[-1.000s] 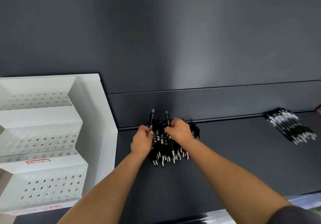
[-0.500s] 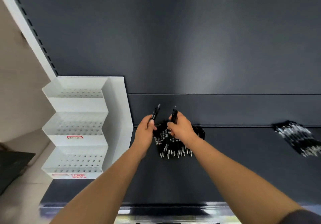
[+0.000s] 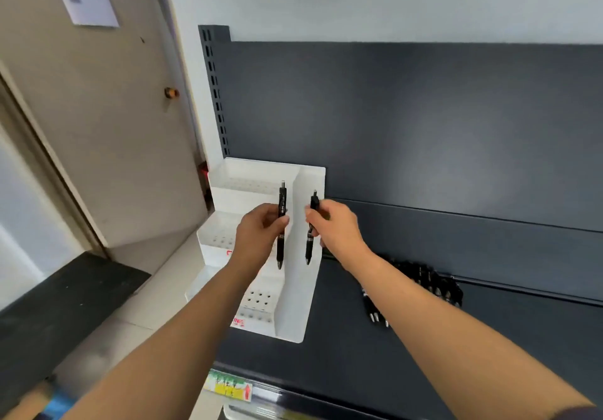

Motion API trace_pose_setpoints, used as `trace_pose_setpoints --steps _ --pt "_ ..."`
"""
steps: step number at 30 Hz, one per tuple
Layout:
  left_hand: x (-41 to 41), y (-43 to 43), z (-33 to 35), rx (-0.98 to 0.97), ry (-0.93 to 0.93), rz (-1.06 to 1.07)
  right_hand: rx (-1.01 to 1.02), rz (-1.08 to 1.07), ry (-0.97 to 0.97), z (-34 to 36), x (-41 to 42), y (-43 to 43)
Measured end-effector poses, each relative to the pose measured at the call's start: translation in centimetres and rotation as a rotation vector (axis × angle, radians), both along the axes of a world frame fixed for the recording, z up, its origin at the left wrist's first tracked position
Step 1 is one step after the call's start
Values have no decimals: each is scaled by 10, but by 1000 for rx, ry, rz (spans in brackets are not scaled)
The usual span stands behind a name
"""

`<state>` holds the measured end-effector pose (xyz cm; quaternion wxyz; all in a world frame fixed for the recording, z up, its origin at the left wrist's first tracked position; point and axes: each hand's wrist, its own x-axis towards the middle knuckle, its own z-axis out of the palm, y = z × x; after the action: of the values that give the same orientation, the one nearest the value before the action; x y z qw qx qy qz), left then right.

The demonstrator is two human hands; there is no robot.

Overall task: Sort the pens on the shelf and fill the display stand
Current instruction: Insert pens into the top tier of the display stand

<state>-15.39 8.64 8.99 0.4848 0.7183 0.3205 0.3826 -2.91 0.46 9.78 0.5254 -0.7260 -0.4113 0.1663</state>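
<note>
My left hand (image 3: 259,228) pinches a black pen (image 3: 281,246) upright, tip down, in front of the white tiered display stand (image 3: 301,305). My right hand (image 3: 336,227) grips a second black pen (image 3: 310,243) the same way, just right of the first, before the stand's side wall. The stand's stepped rows of holes (image 3: 259,302) show no pens in them where visible; my left arm hides part of them. A pile of black pens (image 3: 424,284) lies on the dark shelf (image 3: 489,321) behind my right forearm.
The stand sits at the shelf's left end, next to a slotted upright (image 3: 215,93). A beige door (image 3: 107,126) and floor lie to the left. A yellow price label (image 3: 228,387) is on the shelf's front edge.
Both hands lifted one pen each off the pile and carried them left to the display stand. The view swung left and up, so the second pen pile at the right is out of frame.
</note>
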Motion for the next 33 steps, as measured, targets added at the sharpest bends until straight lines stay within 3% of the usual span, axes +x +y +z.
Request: trace_pose_setpoints --steps 10,18,23,27,33 --pt "-55 127 29 213 -12 115 189 31 134 27 -50 109" --pt "-68 175 11 340 87 54 203 -101 -2 21 -73 155" --pt "-67 182 -1 361 133 27 172 -140 -36 18 -79 164" --pt "-64 185 -11 359 279 27 132 -150 -95 18 -82 168" --pt "-65 188 -15 313 352 16 -174 -107 -427 13 -88 179"
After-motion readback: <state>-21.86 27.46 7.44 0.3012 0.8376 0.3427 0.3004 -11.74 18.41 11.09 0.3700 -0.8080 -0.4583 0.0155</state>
